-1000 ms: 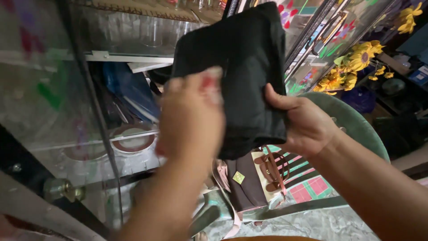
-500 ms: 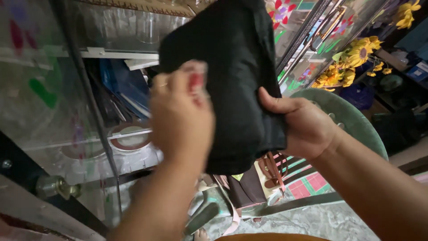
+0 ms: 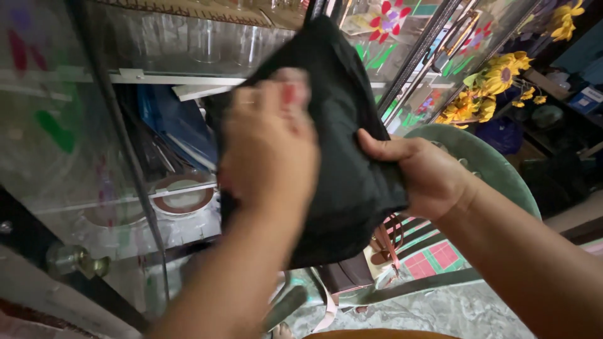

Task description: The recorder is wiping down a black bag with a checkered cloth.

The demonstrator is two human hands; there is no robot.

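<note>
Both hands are holding up a black cloth [image 3: 342, 150] in front of a glass cabinet [image 3: 75, 150]. The left hand [image 3: 267, 157] (pretty blurry) is lying against the cloth's left side, and I can't tell whether it's actually gripping. The right hand [image 3: 421, 176] is pinching the cloth's right edge, thumb on top. Below the cloth, a brown bag [image 3: 348, 273] is sitting on a green plastic chair [image 3: 483, 157], with yellow artificial flowers [image 3: 496, 85] just past the chair's far edge.
</note>
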